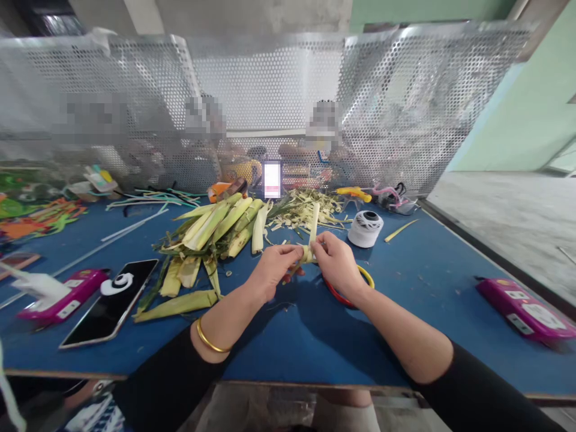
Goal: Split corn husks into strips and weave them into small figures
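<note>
Near the middle of the blue table, a pale husk strip (314, 222) stands up from a small folded piece between my hands. My left hand (276, 269) pinches the left side of that piece. The fingers of my right hand (335, 258) are closed on its right side, at the foot of the strip. Red and yellow rings (369, 277) lie partly hidden under my right hand. A pile of green and pale corn husks (220, 228) sits to the left of my hands. Behind them is a heap of shredded husk (310, 207).
A white spool (365, 228) stands behind my right hand. A phone (110, 306) and a magenta power strip (67, 297) lie at the left, another magenta strip (524, 309) at the right. A perforated metal screen (279, 72) rises at the back, with people beyond it.
</note>
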A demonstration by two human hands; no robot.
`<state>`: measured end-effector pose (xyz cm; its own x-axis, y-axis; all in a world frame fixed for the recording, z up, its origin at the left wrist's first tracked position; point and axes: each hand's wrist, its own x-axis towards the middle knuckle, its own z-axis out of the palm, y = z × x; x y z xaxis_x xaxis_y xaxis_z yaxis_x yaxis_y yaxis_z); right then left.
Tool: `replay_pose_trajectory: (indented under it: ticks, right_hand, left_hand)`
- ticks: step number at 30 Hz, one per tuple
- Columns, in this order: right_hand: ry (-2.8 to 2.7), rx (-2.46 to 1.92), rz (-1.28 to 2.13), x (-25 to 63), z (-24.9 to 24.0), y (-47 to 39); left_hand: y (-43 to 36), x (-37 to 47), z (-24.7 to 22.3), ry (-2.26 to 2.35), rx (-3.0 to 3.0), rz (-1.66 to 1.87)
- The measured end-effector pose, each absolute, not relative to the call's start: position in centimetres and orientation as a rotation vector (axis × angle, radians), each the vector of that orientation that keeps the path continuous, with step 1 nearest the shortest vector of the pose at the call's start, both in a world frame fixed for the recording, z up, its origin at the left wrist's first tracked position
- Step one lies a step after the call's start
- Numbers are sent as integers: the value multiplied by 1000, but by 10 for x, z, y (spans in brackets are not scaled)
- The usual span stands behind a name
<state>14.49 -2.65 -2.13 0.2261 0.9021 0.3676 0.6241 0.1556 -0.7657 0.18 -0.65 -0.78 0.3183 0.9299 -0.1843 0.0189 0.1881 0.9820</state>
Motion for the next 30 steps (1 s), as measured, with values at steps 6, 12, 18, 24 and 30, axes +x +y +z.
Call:
replay_pose_trajectory:
  ticks: [6,12,18,24,30]
  right_hand:
    - [-1360,-1575,431,148,-23,-24]
    - [-1339,-1590,470,144,-25,-24]
    - [-1378,-1554,560,145,-23,-27]
    - [-1352,-1556,567,147,-18,-26]
    - [-1455,-1498,541,156,-18,-21]
  left_hand:
    - [-8,-1,-3,888,1157,849]
    - [-10,5,-10,985,1248,934]
    - [-11,8,-11,1016,1176,952]
    - [-13,9,-12,1004,1205,929]
    - [-7,6,-11,1000,1076,982]
